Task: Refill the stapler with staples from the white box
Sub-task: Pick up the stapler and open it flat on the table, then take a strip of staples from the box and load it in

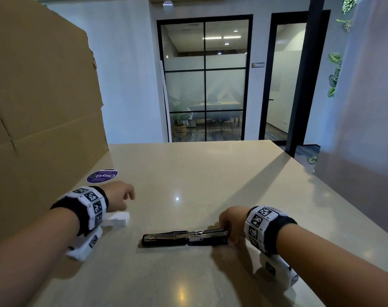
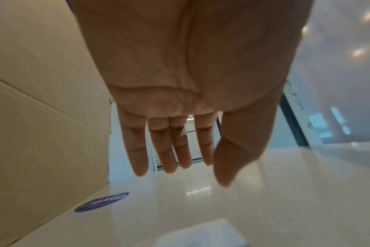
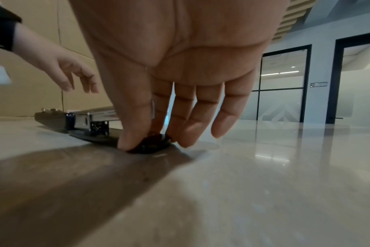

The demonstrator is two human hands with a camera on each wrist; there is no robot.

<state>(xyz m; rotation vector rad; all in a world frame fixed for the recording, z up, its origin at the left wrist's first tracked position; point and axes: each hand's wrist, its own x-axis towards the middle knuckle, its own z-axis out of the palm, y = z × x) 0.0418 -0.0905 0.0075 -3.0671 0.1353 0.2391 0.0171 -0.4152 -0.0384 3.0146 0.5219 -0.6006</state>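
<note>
Opened stapler point(image 1: 185, 237) lying flat, long axis running left to right, in front of the person.

The right hand point(image 1: 231, 224) pinches its right end; the white box point(image 1: 116, 219) lies to its left, just beneath the empty, loosely spread left hand point(image 1: 119, 196). Glossy beige table point(image 1: 210, 173), cardboard at left, glass-walled office beyond.

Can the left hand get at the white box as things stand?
Probably yes: the left hand hovers open above the table, and the white box lies just below its wrist, with nothing on top of it.
</note>
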